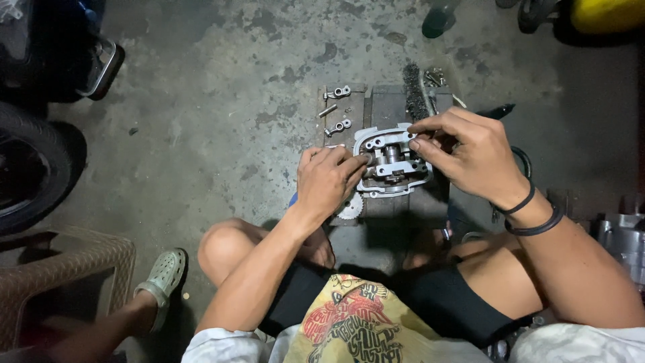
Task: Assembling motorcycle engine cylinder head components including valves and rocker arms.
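Note:
A grey metal engine cylinder head (392, 161) sits on a dark wooden board (386, 104) on the concrete floor, between my knees. My left hand (327, 180) grips its left edge, fingers curled against the casting. My right hand (467, 151) rests over its right side, thumb and forefinger pinched at the upper right corner; whether a small part is between them is hidden. A toothed sprocket (351, 207) peeks out under my left hand.
Rocker arms (338, 126), a pin and a timing chain (414, 94) lie on the board behind the head. A tyre (30, 168) and scooter body stand at left, a brown plastic stool (64, 275) and another person's sandalled foot (161, 275) lower left, an engine casing (621, 238) at right.

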